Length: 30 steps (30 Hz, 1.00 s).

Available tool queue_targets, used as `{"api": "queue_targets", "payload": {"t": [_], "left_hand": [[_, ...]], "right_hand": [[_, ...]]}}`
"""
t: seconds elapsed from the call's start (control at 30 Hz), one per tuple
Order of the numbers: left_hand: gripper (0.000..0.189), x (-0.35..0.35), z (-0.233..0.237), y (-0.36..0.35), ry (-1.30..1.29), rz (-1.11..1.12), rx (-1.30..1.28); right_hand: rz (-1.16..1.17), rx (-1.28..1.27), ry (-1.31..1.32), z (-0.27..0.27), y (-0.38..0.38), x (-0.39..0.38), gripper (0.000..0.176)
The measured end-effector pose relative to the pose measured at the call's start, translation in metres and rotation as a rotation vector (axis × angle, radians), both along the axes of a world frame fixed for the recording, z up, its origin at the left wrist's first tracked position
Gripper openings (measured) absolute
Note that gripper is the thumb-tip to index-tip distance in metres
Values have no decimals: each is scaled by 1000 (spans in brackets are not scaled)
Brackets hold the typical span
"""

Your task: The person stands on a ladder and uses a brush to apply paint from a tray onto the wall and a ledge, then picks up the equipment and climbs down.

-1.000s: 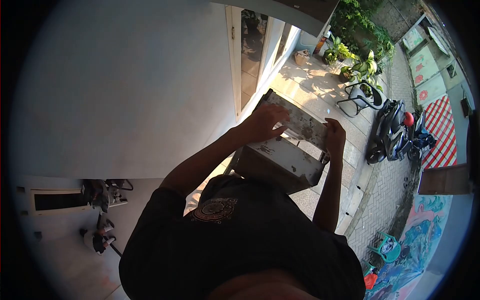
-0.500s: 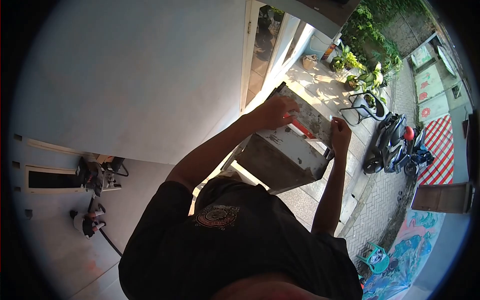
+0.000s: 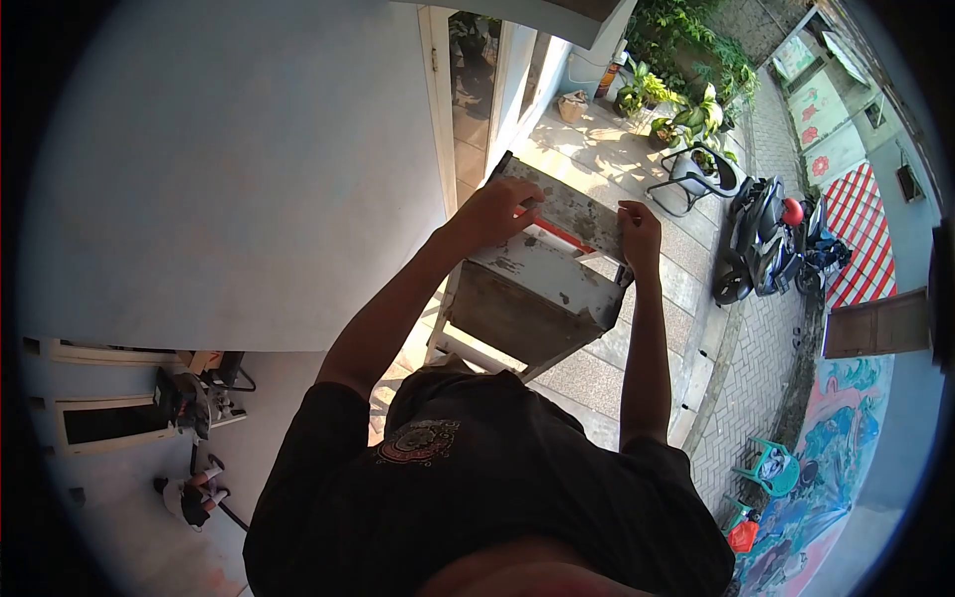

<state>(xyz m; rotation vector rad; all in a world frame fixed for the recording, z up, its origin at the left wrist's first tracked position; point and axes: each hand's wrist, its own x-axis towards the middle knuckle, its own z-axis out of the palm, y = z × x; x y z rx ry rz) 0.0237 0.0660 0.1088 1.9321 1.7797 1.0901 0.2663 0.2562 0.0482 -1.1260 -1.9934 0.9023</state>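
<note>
While the head camera looked down over the person's dark shirt [image 3: 497, 468], a worn, paint-flecked stepladder [image 3: 575, 207] stood directly in front of the torso, just beside a pale wall [image 3: 239, 179]. Its mottled grey top step was tilted in the view, with a red strip [image 3: 562, 235] along the near edge and a paler, wider step [image 3: 542, 271] below. The left hand [image 3: 502, 207] lay over the left part of the top step, its fingers bent and slightly apart; whether they pinched the edge could not be told, since the underside was hidden. The right hand [image 3: 640, 237] was at the opposite end, its fingers curled together on the corner of that step. Beyond them, on sunlit paving [image 3: 665, 298], were a black-framed chair [image 3: 688, 182], potted plants [image 3: 704, 117] and a dark motorcycle [image 3: 764, 234]. Farther down on the right, a green chair [image 3: 781, 476] stood near a painted mural [image 3: 836, 438].
</note>
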Motion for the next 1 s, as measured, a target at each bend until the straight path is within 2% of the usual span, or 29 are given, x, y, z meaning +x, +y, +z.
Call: {"api": "queue_targets", "payload": {"t": [0.17, 0.27, 0.77, 0.83, 0.97, 1.0], "left_hand": [[21, 0, -1, 0, -77, 0, -42], [21, -1, -6, 2, 31, 14, 0], [19, 0, -4, 3, -23, 24, -69], [19, 1, -1, 2, -33, 32, -59], [19, 1, 0, 1, -88, 9, -70], [20, 1, -3, 2, -24, 52, -56]], "right_hand": [[4, 25, -8, 0, -1, 1, 19], [-20, -44, 56, 4, -5, -2, 20], [-15, -40, 8, 8, -8, -2, 22], [-2, 13, 101, 4, -8, -4, 23], [2, -18, 19, 8, -8, -1, 24], [17, 2, 31, 6, -7, 0, 24]]}}
